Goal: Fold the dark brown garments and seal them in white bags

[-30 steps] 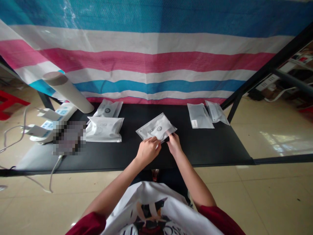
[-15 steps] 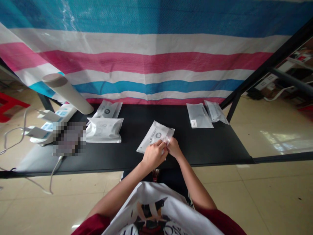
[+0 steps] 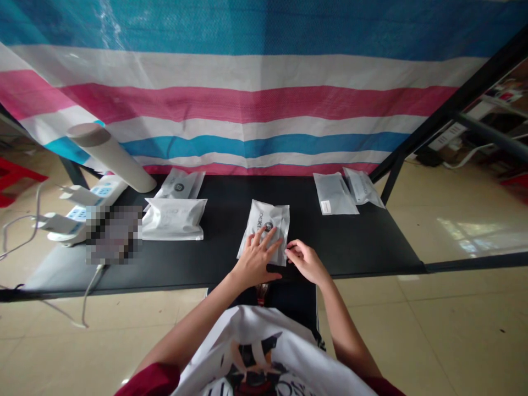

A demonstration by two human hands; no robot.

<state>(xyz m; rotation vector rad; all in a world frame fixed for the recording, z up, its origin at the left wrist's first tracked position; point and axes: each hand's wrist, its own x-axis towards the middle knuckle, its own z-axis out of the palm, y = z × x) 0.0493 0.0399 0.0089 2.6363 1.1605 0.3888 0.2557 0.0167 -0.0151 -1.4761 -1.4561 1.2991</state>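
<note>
A white frosted zip pouch (image 3: pixel 256 217) with dark lettering and a round logo lies on the black table in front of me, its shorter sides facing away and toward me. My left hand (image 3: pixel 256 257) rests on the pouch with its fingers spread, pressing it from above. At the pouch's right edge is my right hand (image 3: pixel 306 260), its fingers curled and the tips close together. Whether those fingertips pinch the edge or a small part of it cannot be made out.
Two filled pouches (image 3: pixel 175 219) lie to the left, one behind the other. Two more pouches (image 3: pixel 336 193) are at the back right. A tall white bottle (image 3: pixel 117 159), a power strip (image 3: pixel 109 190) with plugged chargers, and a blurred-out item with a cable (image 3: pixel 93 283) occupy the table's left end.
My left hand has gone from gripping the pouch's near corner to lying spread on it. The pouch has turned straighter and flatter. My right hand has shifted slightly right and nearer to me.
</note>
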